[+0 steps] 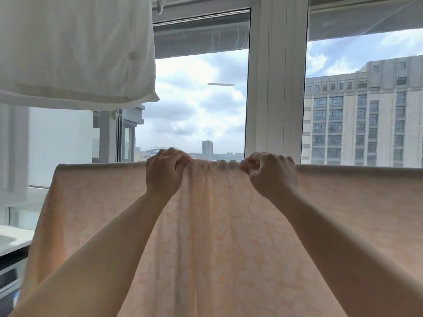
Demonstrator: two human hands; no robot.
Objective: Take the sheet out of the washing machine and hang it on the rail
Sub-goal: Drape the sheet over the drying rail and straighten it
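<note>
While both hands grip top fold, sheet [229,236] spreads left-right, hanging down.

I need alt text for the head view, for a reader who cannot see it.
Two hands, left hand and right hand, grip the bunched top edge of a peach sheet draped in front of a window. A white cloth hangs at upper left; buildings and cloudy sky show outside.

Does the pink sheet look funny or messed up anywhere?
A bit. The sheet lies smooth along its top edge at both sides, but it's scrunched into folds between the left hand and right hand, which grip it there.
</note>
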